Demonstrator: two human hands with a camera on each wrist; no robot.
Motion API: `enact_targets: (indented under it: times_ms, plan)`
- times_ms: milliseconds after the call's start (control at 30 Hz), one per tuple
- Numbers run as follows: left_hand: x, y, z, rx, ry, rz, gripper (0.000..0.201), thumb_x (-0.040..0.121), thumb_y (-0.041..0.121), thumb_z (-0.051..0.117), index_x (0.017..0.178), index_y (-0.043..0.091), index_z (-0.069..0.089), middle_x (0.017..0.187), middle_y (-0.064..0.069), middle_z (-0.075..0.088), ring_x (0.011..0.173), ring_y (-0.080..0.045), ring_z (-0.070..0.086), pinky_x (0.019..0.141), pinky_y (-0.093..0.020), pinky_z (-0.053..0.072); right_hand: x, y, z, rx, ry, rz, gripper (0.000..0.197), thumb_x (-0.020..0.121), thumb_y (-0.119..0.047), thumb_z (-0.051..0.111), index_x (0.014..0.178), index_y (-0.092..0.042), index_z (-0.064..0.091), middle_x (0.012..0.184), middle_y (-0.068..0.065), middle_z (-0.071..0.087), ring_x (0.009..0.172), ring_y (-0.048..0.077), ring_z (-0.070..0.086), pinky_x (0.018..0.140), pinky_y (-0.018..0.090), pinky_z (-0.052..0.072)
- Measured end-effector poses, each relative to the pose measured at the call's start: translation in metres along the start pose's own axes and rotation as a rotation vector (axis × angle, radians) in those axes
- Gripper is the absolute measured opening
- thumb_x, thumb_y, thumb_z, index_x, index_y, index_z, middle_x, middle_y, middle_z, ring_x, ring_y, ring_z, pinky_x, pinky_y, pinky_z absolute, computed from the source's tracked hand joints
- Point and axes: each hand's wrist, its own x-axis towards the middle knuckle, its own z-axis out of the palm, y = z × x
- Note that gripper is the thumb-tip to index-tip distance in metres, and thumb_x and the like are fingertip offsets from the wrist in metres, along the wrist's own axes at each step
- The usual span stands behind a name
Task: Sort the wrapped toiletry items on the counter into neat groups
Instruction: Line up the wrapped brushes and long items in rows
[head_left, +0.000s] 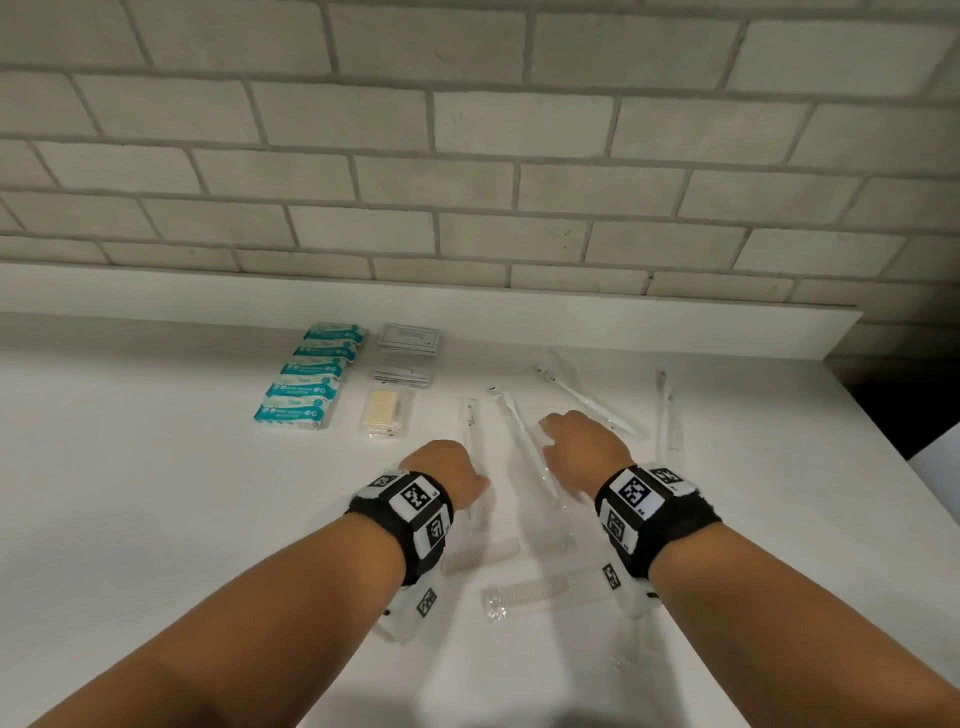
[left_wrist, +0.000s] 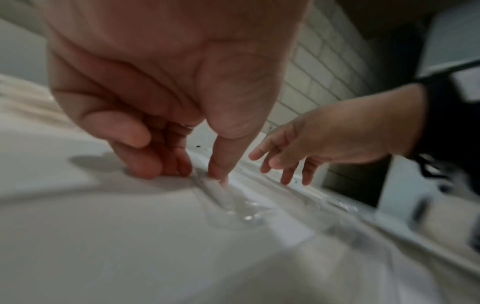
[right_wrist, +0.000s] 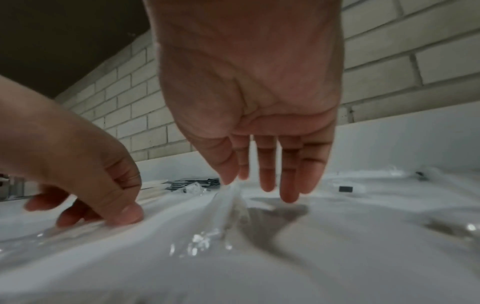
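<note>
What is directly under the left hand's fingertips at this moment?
The left hand presses its thumb and fingers down on a long clear-wrapped toothbrush lying flat on the white counter. The stretch beneath the hand is covered.

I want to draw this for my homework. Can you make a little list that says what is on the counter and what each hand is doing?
Place: white counter below a brick wall
Sorted already: row of teal packets, grey sachets, yellow soap bar
Still scattered: wrapped toothbrushes, wrapped combs
Left hand: fingertips pinch or press a clear toothbrush wrapper
Right hand: fingers straight, over another wrapper; contact unclear
</note>
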Motion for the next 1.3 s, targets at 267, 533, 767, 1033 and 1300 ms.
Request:
enact_targets:
  times_ms: [267, 533, 767, 1033, 1300]
  plan:
    - [0.015, 0.001, -0.015, -0.142, 0.088, -0.067, 0.032, 0.092, 0.018, 0.052, 0.120, 0.004, 0.051, 0.122, -0.011, 0.058, 0.109, -0.027, 0.059, 0.083, -0.029, 0.048, -0.006, 0.003, 0.006, -0.016, -0.164, -0.123, 0.048, 0.098, -0.021, 0.038, 0.145, -0.032, 0.039, 0.154, -0.006, 0.035, 0.140, 0.022, 0.032, 0.113, 0.037, 0.031]
    - [0.006, 0.000, 0.008, 0.065, 0.211, 0.306, 0.043, 0.098, 0.034, 0.044, 0.132, 0.008, 0.048, 0.132, -0.009, 0.048, 0.118, -0.027, 0.051, 0.099, -0.038, 0.044, -0.004, 0.008, 0.005, -0.092, -0.230, -0.193, 0.056, 0.098, -0.022, 0.039, 0.152, -0.029, 0.023, 0.161, -0.012, 0.010, 0.147, 0.016, 0.019, 0.118, 0.037, 0.022]
    - [0.023, -0.005, 0.013, 0.111, 0.150, 0.320, 0.045, 0.095, 0.017, 0.043, 0.139, 0.007, 0.040, 0.146, -0.007, 0.038, 0.125, -0.026, 0.049, 0.102, -0.037, 0.043, 0.009, -0.018, 0.006, -0.171, -0.264, -0.190, 0.062, 0.095, -0.013, 0.035, 0.153, -0.020, 0.013, 0.161, -0.003, 0.010, 0.149, 0.021, 0.009, 0.117, 0.053, 0.016]
    - [0.066, -0.007, -0.011, 0.046, 0.144, 0.270, 0.055, 0.090, 0.009, 0.045, 0.144, 0.007, 0.034, 0.151, -0.009, 0.031, 0.133, -0.026, 0.040, 0.107, -0.037, 0.038, 0.055, -0.059, -0.003, -0.068, -0.277, -0.088, 0.060, 0.096, -0.029, 0.035, 0.152, -0.015, 0.016, 0.161, 0.000, 0.008, 0.148, 0.027, 0.008, 0.115, 0.058, 0.015]
    - [0.088, -0.006, -0.025, -0.017, 0.082, 0.283, 0.058, 0.097, 0.026, 0.039, 0.148, 0.003, 0.024, 0.158, -0.014, 0.017, 0.146, -0.025, 0.016, 0.118, -0.038, 0.021, 0.076, -0.052, -0.017, 0.040, -0.206, -0.173, 0.060, 0.095, -0.020, 0.045, 0.150, -0.019, 0.024, 0.157, 0.007, 0.022, 0.144, 0.031, 0.023, 0.114, 0.055, 0.022]
